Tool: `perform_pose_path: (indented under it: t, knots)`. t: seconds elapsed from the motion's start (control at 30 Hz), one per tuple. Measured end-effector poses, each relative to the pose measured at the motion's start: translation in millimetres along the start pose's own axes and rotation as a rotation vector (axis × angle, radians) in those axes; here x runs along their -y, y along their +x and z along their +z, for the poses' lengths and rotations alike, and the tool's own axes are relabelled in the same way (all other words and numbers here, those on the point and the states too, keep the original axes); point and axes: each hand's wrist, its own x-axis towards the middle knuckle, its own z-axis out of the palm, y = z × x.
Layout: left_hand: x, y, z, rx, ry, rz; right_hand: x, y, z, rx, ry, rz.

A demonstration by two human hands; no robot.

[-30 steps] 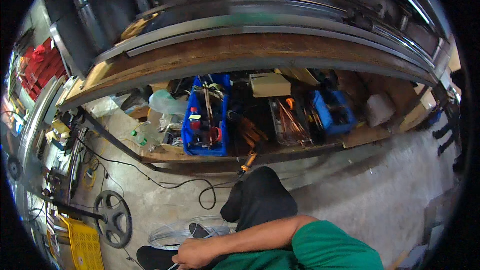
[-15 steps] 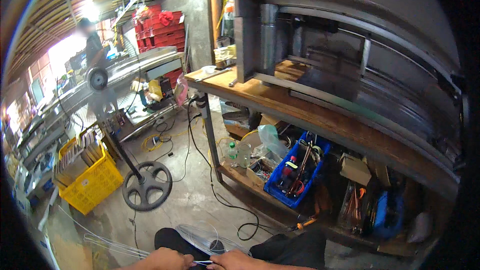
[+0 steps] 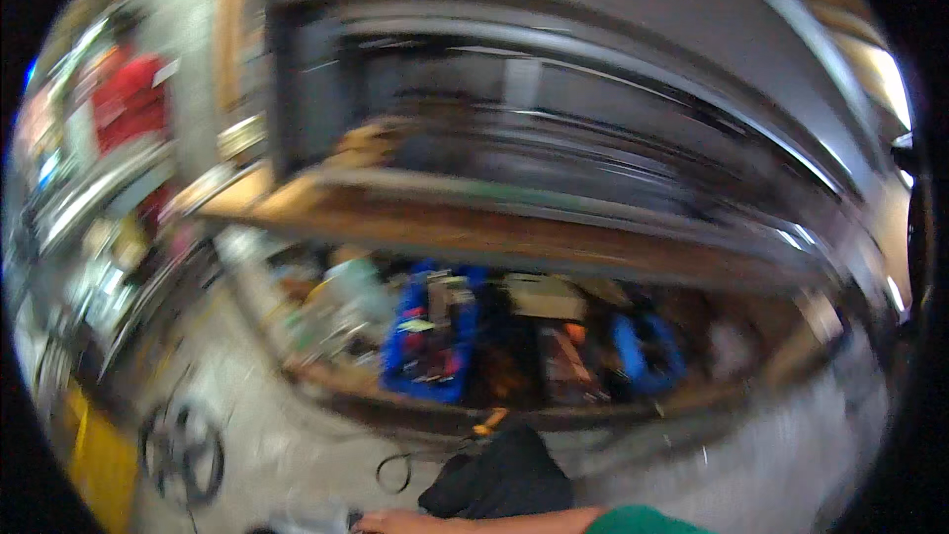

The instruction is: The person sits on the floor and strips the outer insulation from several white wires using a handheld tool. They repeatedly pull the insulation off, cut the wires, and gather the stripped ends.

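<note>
Head view, smeared by motion blur: a long wooden tabletop (image 3: 514, 227) crosses the middle, with a dark metal frame (image 3: 613, 114) above it. Beneath runs a lower shelf (image 3: 341, 386), crowded with goods, over grey concrete floor (image 3: 272, 435). On the shelf are a large blue bin (image 3: 425, 391) and, to its right, a smaller blue bin (image 3: 628, 341). A yellow crate (image 3: 104, 465) and a black spoked wheel (image 3: 183, 453) are at lower left. A dark-trousered knee (image 3: 504, 475) rises at bottom centre. Below it, a green sleeve (image 3: 643, 521) leads leftward along a bare forearm to the right hand (image 3: 386, 522), cut by the bottom edge; whether its grip is closed or holding anything, I cannot tell. The left hand is out of view. Just left of the right hand lies a pale bundle (image 3: 311, 520), too blurred to identify. If wire, it is probably light, springy and slippery, best pinched near a free end.
</note>
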Motion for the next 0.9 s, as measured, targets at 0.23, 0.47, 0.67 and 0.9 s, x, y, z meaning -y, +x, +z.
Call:
perform_pose_path:
  t: [0.23, 0.47, 0.67, 0.9]
  knots:
    - [-5.0, 8.1, -46.7, -0.159, 0.065, -0.015, -52.0, -70.1, -45.7, -0.469, -0.279, 0.449]
    - [3.9, 53.1, -52.7, -0.35, -0.006, 0.282, -34.3, -177.8, -79.6, -0.88, -0.443, 0.751]
    - [3.3, 70.4, -51.4, -0.305, 0.104, 0.204, -87.0, -224.1, -59.3, -0.953, -0.125, 1.064]
    - [5.3, 68.3, -54.0, -0.287, 0.072, 0.223, -74.8, -228.0, -57.0, -0.941, -0.17, 1.04]
